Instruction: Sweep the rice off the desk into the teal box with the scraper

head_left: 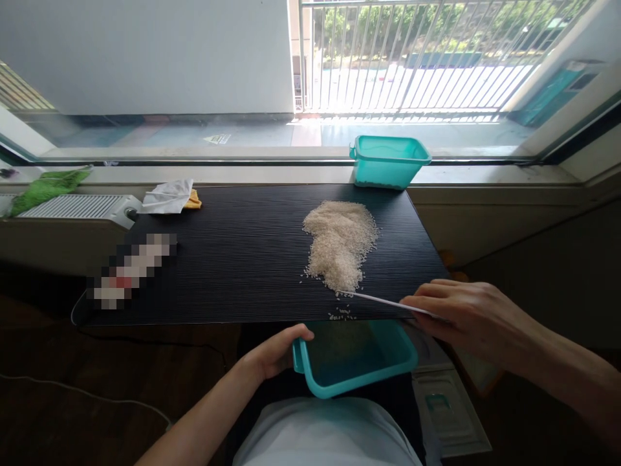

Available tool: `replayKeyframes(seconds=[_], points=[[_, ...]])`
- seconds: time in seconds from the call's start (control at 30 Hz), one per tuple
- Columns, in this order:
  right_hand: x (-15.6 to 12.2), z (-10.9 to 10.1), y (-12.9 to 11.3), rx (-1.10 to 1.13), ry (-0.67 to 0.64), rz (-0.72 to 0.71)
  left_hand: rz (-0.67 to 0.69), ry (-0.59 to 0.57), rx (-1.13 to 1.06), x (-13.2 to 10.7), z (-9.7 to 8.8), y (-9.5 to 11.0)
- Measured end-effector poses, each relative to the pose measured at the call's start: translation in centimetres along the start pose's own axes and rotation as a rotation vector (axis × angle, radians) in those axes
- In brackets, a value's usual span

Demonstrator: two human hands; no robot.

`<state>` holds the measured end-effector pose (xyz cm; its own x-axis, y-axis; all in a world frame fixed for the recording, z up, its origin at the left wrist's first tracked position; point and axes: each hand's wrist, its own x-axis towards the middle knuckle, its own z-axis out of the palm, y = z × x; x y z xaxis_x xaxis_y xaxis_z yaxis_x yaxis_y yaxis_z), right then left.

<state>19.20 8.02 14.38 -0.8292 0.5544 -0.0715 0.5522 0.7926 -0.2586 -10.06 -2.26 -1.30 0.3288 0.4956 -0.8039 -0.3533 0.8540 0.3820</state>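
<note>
A heap of white rice lies on the dark table, with loose grains scattered toward the front edge. My right hand is closed around a thin white strip, seen nearly edge-on, so its full shape is hidden. The strip's far end touches the front of the heap. Just below the table edge, my left hand grips the left rim of a turquoise plastic container, thumb over the rim. The container's mouth faces up; its inside is dim, and I cannot make out how much it holds.
Another turquoise container stands at the table's back right corner by the window. A white cloth and a yellow one lie at the back left. A blurred-out object sits front left. A pale lid-like panel is low at right.
</note>
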Motion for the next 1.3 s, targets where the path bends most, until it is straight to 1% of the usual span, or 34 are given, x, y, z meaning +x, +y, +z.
replayKeyframes(seconds=[0.1, 0.2, 0.27, 0.4, 0.63, 0.83, 0.97, 1.03, 1.07, 1.2, 1.3], points=[[0.2, 0.1, -0.2, -0.027, -0.039, -0.003, 0.003, -0.009, 0.003, -0.1, 0.0, 0.0], [0.2, -0.1, -0.6, 0.011, -0.08, -0.02, -0.011, -0.008, 0.01, -0.1, -0.1, 0.0], [0.4, -0.1, -0.6, 0.027, -0.07, -0.023, -0.014, -0.002, 0.011, -0.1, -0.2, 0.0], [0.9, 0.1, -0.5, -0.009, -0.031, -0.005, 0.006, -0.003, -0.003, -0.1, -0.1, 0.0], [0.2, 0.1, -1.4, 0.077, -0.132, -0.044, -0.012, -0.033, -0.008, 0.0, -0.3, -0.1], [1.5, 0.5, -1.3, -0.003, -0.056, -0.051, 0.012, -0.005, -0.001, 0.1, -0.3, -0.1], [1.3, 0.4, -2.0, 0.023, -0.109, -0.114, -0.001, -0.039, 0.008, -0.2, -0.3, -0.1], [0.7, 0.0, -1.7, 0.054, -0.111, -0.106, -0.001, -0.044, 0.006, -0.2, -0.2, 0.0], [0.4, -0.3, -1.3, 0.057, -0.09, -0.086, 0.004, -0.038, 0.004, -0.3, -0.2, 0.0], [-0.3, -0.9, 0.9, 0.009, -0.011, 0.043, 0.018, -0.025, 0.006, -0.3, 0.0, 0.1], [-0.4, -0.8, 1.6, -0.007, -0.017, 0.082, 0.018, -0.029, 0.019, -0.3, 0.1, 0.1]])
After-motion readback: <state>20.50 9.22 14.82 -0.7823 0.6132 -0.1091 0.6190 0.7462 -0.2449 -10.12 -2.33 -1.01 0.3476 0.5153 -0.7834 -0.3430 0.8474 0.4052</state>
